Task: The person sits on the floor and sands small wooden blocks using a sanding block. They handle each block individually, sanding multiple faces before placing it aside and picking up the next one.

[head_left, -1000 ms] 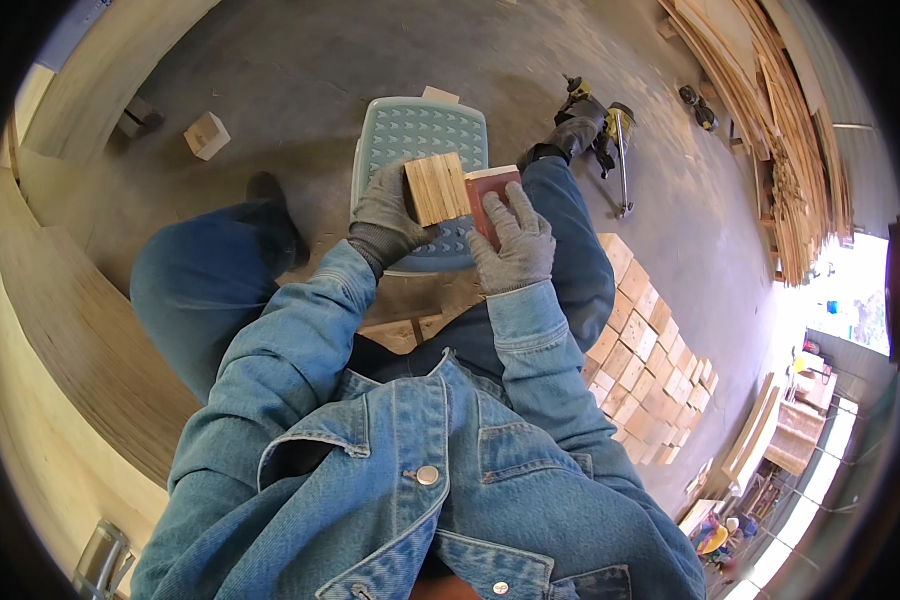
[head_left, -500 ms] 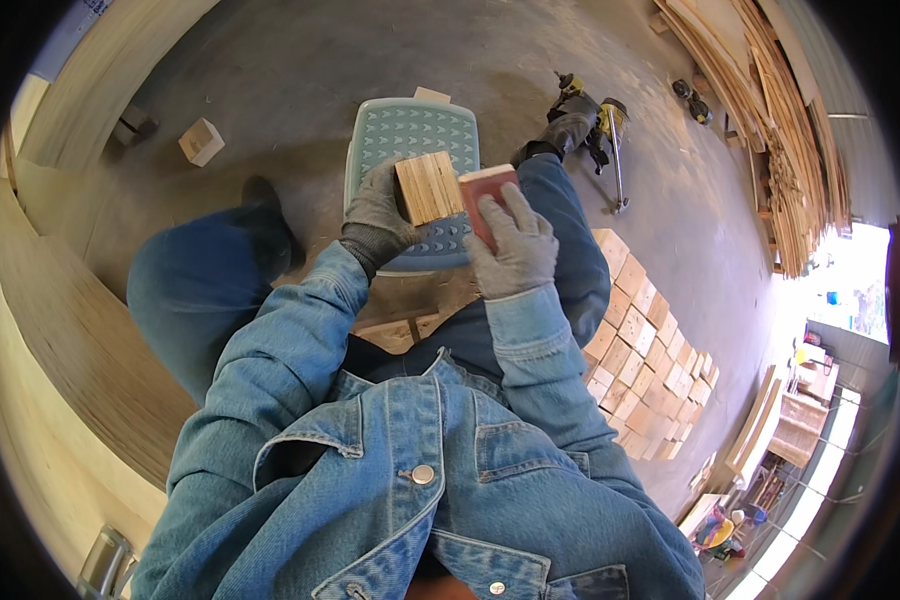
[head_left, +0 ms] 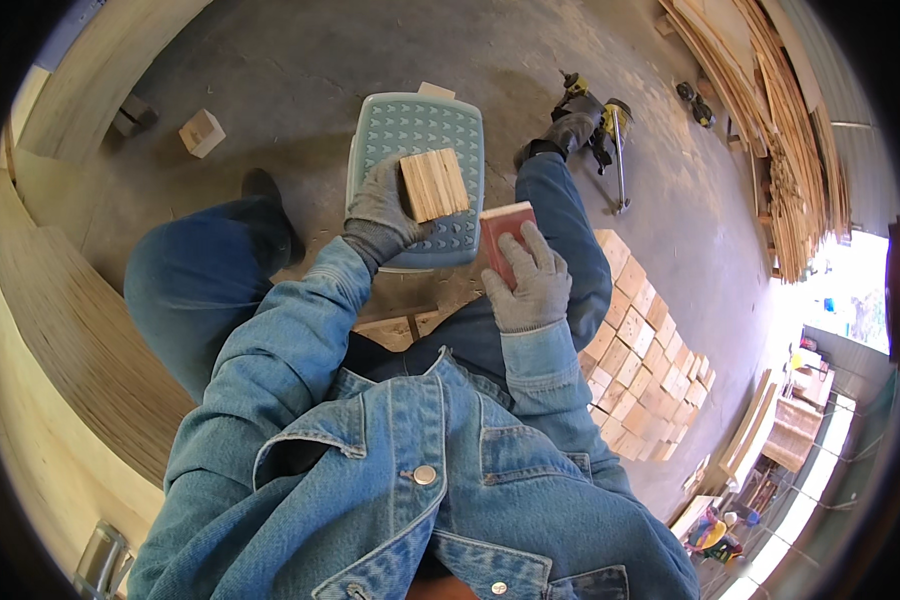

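Possibly the likeliest mishap is a slip: the wooden block [head_left: 435,185] is gripped from its left side, so a hard push on its uncovered right part could twist it within the grey glove. Were it to drop, it would probably strike the stool [head_left: 410,118], since it sits over that top's right half, toward the near edge; whether it touches the plastic, I cannot tell. The red block [head_left: 506,240] is just beyond the stool's right edge, by the near-right corner, so a loosened hold could send it past the top, toward the person's right leg or the floor.

The left hand [head_left: 382,205] reaches forward from a bent elbow, its fingers clamped around the left side of the wooden block, with the far fingertips hidden. The right hand [head_left: 532,275] is lower, nearer the body, fingers spread over the red block's face and clamped on it, thumb along the left side. A gap separates the two blocks.
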Demonstrator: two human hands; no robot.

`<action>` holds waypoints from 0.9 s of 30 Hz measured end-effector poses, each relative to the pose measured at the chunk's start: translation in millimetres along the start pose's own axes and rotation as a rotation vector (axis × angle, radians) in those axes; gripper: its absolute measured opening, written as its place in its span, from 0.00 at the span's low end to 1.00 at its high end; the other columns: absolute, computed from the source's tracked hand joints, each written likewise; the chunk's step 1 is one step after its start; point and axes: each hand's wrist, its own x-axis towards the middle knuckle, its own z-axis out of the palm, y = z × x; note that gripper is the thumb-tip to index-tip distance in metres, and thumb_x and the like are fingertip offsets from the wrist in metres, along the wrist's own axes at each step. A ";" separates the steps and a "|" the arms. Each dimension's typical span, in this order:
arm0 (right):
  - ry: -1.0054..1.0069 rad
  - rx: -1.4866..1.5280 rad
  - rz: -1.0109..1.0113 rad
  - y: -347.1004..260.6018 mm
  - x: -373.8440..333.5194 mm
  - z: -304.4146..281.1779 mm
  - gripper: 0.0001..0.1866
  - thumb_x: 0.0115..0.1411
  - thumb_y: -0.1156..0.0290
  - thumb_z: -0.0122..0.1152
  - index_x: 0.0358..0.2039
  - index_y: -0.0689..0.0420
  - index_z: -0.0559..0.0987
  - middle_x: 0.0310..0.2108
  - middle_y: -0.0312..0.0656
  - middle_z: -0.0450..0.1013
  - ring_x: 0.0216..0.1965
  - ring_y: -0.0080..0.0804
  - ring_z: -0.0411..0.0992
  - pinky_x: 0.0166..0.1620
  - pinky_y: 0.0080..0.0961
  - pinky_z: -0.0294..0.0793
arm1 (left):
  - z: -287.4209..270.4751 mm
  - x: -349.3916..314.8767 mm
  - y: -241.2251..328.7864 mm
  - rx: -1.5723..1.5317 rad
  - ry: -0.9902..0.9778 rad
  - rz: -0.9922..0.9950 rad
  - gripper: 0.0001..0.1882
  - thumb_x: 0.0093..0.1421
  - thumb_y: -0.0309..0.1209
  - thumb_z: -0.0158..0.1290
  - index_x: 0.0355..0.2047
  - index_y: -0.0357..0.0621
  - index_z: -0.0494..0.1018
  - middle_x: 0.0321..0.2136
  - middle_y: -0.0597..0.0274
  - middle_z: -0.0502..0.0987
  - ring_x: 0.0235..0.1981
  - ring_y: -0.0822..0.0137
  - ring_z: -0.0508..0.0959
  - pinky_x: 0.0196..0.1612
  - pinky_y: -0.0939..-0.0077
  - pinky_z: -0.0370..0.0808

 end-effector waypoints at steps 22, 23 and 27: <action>0.115 0.045 -0.036 -5.4 12.3 22.9 0.37 0.48 0.59 0.78 0.61 0.40 0.80 0.70 0.43 0.66 0.62 0.55 0.69 0.62 0.56 0.68 | -4.7 2.6 4.8 0.070 -0.033 -0.017 0.59 0.34 0.38 0.79 0.66 0.46 0.61 0.58 0.47 0.71 0.62 0.46 0.71 0.69 0.58 0.68; 0.138 0.067 -0.042 -9.3 18.3 26.2 0.37 0.47 0.60 0.78 0.62 0.40 0.80 0.70 0.43 0.67 0.62 0.55 0.69 0.62 0.56 0.68 | -5.7 3.4 7.0 0.066 -0.045 -0.029 0.59 0.34 0.38 0.79 0.66 0.46 0.61 0.58 0.47 0.70 0.62 0.46 0.71 0.69 0.57 0.69; 0.080 0.010 -0.029 -18.2 33.5 42.7 0.37 0.50 0.59 0.78 0.63 0.40 0.79 0.71 0.45 0.65 0.62 0.57 0.68 0.62 0.56 0.69 | -6.4 3.6 9.0 -0.019 -0.061 -0.019 0.57 0.36 0.35 0.78 0.66 0.45 0.60 0.58 0.47 0.70 0.61 0.47 0.71 0.68 0.57 0.70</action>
